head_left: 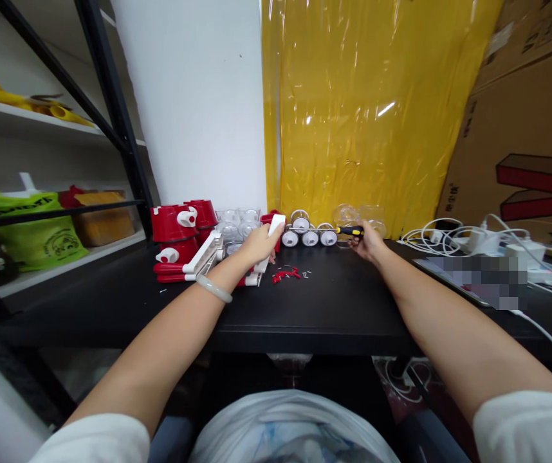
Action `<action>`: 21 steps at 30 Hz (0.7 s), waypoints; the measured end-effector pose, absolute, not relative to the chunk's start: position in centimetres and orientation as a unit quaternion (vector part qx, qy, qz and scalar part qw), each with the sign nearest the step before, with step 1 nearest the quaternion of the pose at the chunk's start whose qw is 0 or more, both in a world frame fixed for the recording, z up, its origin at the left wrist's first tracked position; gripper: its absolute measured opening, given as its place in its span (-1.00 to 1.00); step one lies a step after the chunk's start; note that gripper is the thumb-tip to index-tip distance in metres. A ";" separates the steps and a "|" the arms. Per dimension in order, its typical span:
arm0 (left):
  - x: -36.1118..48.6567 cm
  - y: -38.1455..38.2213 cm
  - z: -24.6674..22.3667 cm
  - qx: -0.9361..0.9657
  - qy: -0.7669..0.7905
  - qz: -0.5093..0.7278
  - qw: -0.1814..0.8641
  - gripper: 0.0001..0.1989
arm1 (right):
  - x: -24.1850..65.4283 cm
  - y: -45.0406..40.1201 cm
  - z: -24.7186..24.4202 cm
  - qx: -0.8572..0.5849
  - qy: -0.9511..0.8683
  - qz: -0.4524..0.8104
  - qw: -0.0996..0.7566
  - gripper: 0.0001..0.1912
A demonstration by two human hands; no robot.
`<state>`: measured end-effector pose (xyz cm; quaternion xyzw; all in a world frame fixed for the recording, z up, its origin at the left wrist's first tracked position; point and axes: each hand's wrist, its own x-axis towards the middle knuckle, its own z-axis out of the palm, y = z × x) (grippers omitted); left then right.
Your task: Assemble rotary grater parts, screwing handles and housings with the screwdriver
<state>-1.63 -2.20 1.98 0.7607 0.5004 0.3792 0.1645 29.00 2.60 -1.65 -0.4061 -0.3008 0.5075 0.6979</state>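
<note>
My left hand (257,243) is closed around a white plastic piece (276,224), whose end sticks up past the thumb. My right hand (368,244) grips a screwdriver (350,230) by its yellow and black handle, its thin shaft pointing left toward that piece. Whether the tip touches anything is too small to tell. Small red plastic parts (285,275) and several loose screws (306,274) lie on the black table below the hands. Behind the shaft, white-ended round drums (310,238) are stacked. White and red handled parts (203,257) lie beside my left wrist.
Red housings with white knobs (172,225) are stacked at left, near clear plastic cups (237,222). More clear cups (372,215) stand behind my right hand. White cables (442,235), chargers and a tablet (469,280) occupy the right side. A black-framed shelf (126,148) rises at left.
</note>
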 end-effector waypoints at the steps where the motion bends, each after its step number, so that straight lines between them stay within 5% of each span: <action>1: -1.6 -2.2 1.9 0.765 0.497 0.374 0.168 -0.41 | 29.0 2.4 -1.4 -0.387 -0.283 0.525 0.703 -0.76; 9: -1.9 -1.9 2.0 0.757 0.509 0.374 0.166 -0.39 | 28.5 2.1 -1.9 -0.421 -0.327 0.486 0.693 -0.61; 17: -2.2 -1.8 2.0 0.765 0.515 0.350 0.167 -0.38 | 28.7 2.1 -1.3 -0.345 -0.285 0.552 0.704 -0.85; 21: -2.2 -1.9 2.0 0.761 0.520 0.349 0.168 -0.36 | 28.9 2.3 -1.3 -0.334 -0.287 0.541 0.717 -0.79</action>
